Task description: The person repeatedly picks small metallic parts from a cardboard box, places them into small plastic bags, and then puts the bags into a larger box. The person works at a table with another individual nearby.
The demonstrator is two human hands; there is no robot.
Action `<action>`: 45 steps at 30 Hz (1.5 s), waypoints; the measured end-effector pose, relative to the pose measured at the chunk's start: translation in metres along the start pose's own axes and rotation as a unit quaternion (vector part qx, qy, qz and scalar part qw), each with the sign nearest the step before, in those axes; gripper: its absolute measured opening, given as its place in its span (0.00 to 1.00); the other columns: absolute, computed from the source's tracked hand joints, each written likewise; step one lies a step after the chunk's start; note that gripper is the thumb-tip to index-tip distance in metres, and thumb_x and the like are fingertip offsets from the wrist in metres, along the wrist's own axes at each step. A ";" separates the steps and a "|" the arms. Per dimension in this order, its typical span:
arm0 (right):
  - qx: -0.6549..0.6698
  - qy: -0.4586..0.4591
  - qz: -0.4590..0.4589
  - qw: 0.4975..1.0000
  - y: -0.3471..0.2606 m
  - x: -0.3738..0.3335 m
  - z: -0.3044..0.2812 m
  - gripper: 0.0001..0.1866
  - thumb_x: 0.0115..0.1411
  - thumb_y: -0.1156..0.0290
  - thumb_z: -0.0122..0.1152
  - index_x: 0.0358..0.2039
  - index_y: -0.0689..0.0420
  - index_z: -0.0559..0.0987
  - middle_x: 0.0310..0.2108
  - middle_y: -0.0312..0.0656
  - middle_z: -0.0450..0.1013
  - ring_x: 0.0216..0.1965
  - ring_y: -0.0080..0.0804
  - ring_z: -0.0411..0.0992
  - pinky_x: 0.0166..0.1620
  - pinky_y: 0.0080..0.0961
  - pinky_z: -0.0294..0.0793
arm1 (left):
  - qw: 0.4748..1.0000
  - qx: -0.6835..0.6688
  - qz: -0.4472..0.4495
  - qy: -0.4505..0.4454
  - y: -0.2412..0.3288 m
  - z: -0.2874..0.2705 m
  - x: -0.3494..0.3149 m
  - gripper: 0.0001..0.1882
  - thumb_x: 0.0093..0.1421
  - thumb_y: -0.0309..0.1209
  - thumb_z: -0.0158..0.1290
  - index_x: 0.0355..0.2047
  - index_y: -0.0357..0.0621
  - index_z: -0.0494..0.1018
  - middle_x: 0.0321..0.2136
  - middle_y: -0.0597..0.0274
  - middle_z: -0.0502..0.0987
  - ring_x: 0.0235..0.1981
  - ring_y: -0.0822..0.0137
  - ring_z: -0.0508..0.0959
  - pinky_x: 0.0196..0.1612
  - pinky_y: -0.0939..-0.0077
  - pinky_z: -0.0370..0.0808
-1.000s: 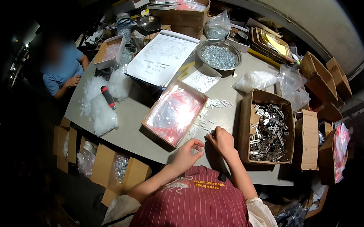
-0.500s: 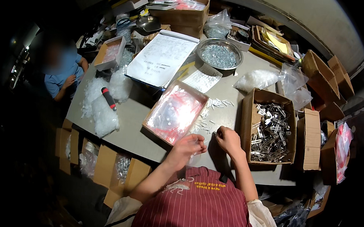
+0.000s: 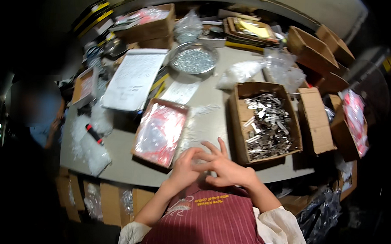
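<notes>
My two hands meet at the table's front edge, just above the red striped apron. My left hand (image 3: 185,168) is closed; the clear plastic bag seen in it half a second ago is now mostly hidden by the fingers. My right hand (image 3: 228,169) reaches across to it, thumb and forefinger bent together at the left fingers, other fingers raised and spread. What its pinch holds is too small and blurred to make out. Small white plastic pieces (image 3: 206,109) lie beyond the hands. Left of them is a shallow cardboard box (image 3: 135,152) of clear bags with red edges.
On the right stands a cardboard box (image 3: 241,146) full of metal clips. A steel bowl (image 3: 214,62) of small shiny parts, a clipboard with papers (image 3: 135,78) and a bag of white pieces (image 3: 241,74) lie farther back. A red-and-black tool (image 3: 94,134) rests at left; a person sits beyond.
My right hand has come left from the white pieces to meet my left hand. The whole view has turned, so the table's things appear shifted left.
</notes>
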State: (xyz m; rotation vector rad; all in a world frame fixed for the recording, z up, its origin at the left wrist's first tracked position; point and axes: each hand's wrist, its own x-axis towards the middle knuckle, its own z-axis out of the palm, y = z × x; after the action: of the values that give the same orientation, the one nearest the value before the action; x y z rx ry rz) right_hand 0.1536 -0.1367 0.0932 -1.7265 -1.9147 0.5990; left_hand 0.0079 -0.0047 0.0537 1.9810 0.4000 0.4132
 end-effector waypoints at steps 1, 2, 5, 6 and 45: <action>-0.003 0.009 0.001 1.000 0.001 -0.005 0.002 0.27 0.48 0.67 0.62 0.53 0.47 0.82 0.65 0.44 0.65 0.73 0.65 0.45 0.67 0.79 0.29 | 0.996 0.063 0.057 0.025 -0.003 0.000 0.001 0.20 0.50 0.17 0.57 0.45 0.38 0.72 0.40 0.52 0.79 0.43 0.59 0.80 0.44 0.68 0.76; -0.012 0.014 0.008 1.000 0.001 -0.009 0.001 0.27 0.49 0.68 0.62 0.53 0.45 0.82 0.65 0.44 0.65 0.74 0.65 0.43 0.67 0.80 0.27 | 0.984 0.124 0.113 0.052 -0.005 0.002 0.002 0.20 0.50 0.17 0.58 0.45 0.38 0.72 0.39 0.52 0.79 0.41 0.57 0.81 0.42 0.67 0.76; 0.009 -0.007 0.013 1.000 0.002 -0.014 0.003 0.27 0.50 0.68 0.61 0.54 0.44 0.82 0.65 0.44 0.66 0.75 0.63 0.41 0.68 0.79 0.26 | 0.989 0.103 0.096 0.035 -0.013 0.009 0.000 0.17 0.50 0.19 0.60 0.41 0.39 0.72 0.32 0.53 0.79 0.34 0.55 0.81 0.38 0.66 0.76; 0.013 0.022 -0.005 1.000 0.006 -0.015 0.009 0.23 0.51 0.68 0.62 0.50 0.46 0.83 0.63 0.39 0.68 0.72 0.60 0.50 0.67 0.82 0.30 | 0.995 0.077 0.066 0.018 -0.018 0.014 -0.002 0.16 0.50 0.21 0.61 0.39 0.39 0.72 0.31 0.54 0.79 0.33 0.56 0.81 0.38 0.67 0.76; -0.282 0.163 0.455 0.829 0.301 -0.007 -0.077 0.12 0.48 0.67 0.66 0.30 0.61 0.84 0.35 0.56 0.81 0.40 0.55 0.80 0.43 0.46 0.80 | 0.991 -0.055 -0.117 0.030 -0.062 0.043 -0.024 0.15 0.58 0.30 0.64 0.41 0.42 0.70 0.35 0.57 0.79 0.39 0.59 0.82 0.43 0.66 0.78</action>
State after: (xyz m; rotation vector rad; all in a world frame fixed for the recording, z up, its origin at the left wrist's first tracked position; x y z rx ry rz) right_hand 0.4364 -0.1123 -0.0326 -2.9077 -0.9667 -0.0230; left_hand 0.0002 -0.0240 -0.0225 1.7935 0.6263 0.3384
